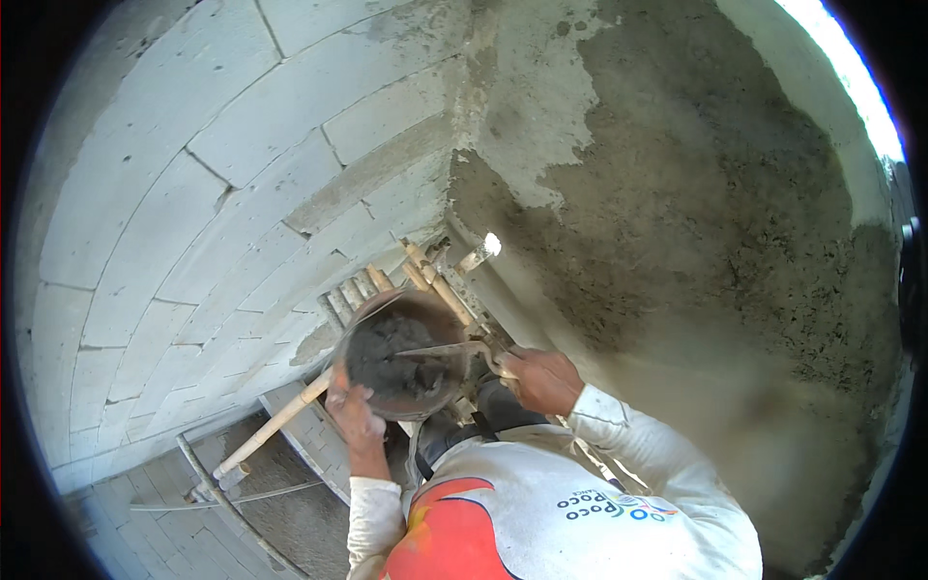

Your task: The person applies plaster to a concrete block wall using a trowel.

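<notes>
A round bucket [447, 322] of wet grey mortar [385, 340] is in front of my body, tilted so that its mouth shows. My left hand [356, 411] is closed on the bucket's near left rim. In my right hand [543, 380], at the bucket's right side, is the curved handle of a trowel [440, 350]. The trowel's blade reaches over the rim and lies against the mortar; how deep it goes I cannot tell. Mortar smears cover the left fingers.
Bamboo poles [441, 282] form a platform under and behind the bucket. On the left rises a pale block wall [261, 145]; on the right, a wall with dark wet plaster [696, 193]. A bamboo pole [275, 425] and a thin pipe [237, 503] cross the lower left, above the floor far below.
</notes>
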`<state>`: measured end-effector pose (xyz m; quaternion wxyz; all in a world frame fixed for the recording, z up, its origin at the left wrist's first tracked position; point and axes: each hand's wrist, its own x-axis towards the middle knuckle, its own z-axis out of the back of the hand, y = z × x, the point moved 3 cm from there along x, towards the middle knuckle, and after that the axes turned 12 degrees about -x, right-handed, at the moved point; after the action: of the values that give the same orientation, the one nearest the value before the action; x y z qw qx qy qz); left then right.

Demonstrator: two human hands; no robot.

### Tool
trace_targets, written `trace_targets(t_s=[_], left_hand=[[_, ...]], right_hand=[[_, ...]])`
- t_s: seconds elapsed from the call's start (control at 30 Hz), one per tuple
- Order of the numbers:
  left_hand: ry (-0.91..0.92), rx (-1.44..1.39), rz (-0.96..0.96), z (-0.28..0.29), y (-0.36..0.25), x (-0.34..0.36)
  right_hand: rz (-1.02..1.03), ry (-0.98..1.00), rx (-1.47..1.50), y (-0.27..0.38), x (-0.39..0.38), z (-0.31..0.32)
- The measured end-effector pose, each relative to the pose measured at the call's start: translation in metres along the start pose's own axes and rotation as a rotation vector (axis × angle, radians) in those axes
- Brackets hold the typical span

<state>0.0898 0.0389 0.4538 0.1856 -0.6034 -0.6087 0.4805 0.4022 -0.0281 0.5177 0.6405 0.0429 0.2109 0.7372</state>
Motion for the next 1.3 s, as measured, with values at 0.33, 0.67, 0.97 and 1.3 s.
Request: trace_targets(t_s=[0.33, 0.67, 0.97, 1.3], left_hand=[[0.107, 0.007, 0.038, -0.041, -0.025, -0.005], [0.048, 0.138, -0.036, -0.035, -0.048, -0.008], [0.322, 0.377, -0.286, -0.061, -0.087, -0.027], [0.072, -0.035, -0.249, -0.011, -0.092, -0.023]], right_hand=[[0.169, -0.189, -0.597, 0.066, 0.07, 0.015], [0.239, -0.34, -0.706, 0.086, 0.069, 0.039], [0.216, 0.433, 0.058, 0.059, 0.089, -0.03], [0.244, 0.258, 0.264, 0.114, 0.073, -0.015]])
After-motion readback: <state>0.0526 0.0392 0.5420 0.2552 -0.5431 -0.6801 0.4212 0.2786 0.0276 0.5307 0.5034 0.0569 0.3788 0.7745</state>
